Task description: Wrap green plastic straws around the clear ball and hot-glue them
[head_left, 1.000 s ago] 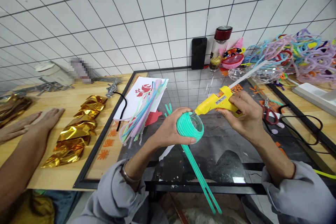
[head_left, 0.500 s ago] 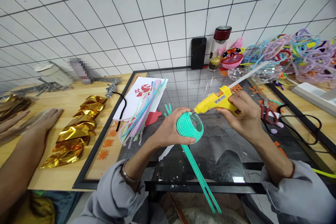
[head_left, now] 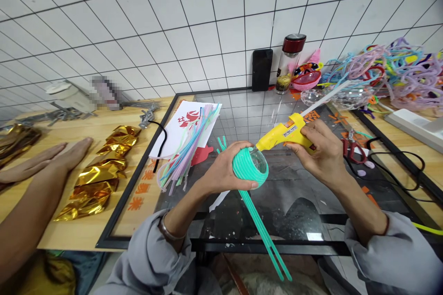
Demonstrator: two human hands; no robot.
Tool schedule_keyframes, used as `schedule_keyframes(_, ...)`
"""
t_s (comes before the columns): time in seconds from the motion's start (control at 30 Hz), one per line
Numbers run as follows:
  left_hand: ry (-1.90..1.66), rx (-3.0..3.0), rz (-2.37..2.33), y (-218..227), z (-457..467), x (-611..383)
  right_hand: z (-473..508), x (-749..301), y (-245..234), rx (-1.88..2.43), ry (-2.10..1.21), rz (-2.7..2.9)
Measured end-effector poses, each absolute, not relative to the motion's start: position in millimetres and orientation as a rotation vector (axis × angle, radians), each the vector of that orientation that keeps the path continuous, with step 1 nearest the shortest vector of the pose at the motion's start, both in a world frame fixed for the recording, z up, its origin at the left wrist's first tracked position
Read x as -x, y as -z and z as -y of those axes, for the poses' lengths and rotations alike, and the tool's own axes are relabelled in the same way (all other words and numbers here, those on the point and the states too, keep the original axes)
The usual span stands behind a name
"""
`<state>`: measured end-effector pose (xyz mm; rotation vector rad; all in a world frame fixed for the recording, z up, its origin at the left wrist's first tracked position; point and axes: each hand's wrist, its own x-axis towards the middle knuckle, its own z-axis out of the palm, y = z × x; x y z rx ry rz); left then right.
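My left hand (head_left: 224,170) is closed around a small clear cup (head_left: 259,161) wrapped in green pipe cleaners (head_left: 242,168), its opening tilted toward the right. In my right hand (head_left: 320,150) is a yellow hot glue gun (head_left: 285,132), with a whitish glue stick (head_left: 325,98) poking out of its back. The gun's nozzle touches or nearly touches the cup's upper rim; I cannot tell which. Under the cup, loose green pipe cleaners (head_left: 261,230) run down past the table's front edge.
Pastel pipe cleaners (head_left: 188,152) lie on white paper (head_left: 169,131). Gold foil (head_left: 100,175) and a co-worker's hands (head_left: 65,156) are at left. Behind stand a phone (head_left: 262,70) and a bottle (head_left: 290,62). Red scissors (head_left: 353,150), a black cable (head_left: 398,175) and a pipe-cleaner heap (head_left: 391,71) sit right.
The co-worker's hands at left have moved slightly to the right along the table. My own hands, the cup and the glue gun stay almost in place.
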<state>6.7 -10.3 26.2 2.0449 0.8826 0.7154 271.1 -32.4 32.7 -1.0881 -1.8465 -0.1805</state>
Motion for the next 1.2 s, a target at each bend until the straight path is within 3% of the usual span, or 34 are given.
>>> schedule_keyframes(1.2, -0.725, -2.036, -0.849, -28.4, 10.5, -7.5, 31.7, -269.9, -30.4, 1.143, 0.243, 1.835)
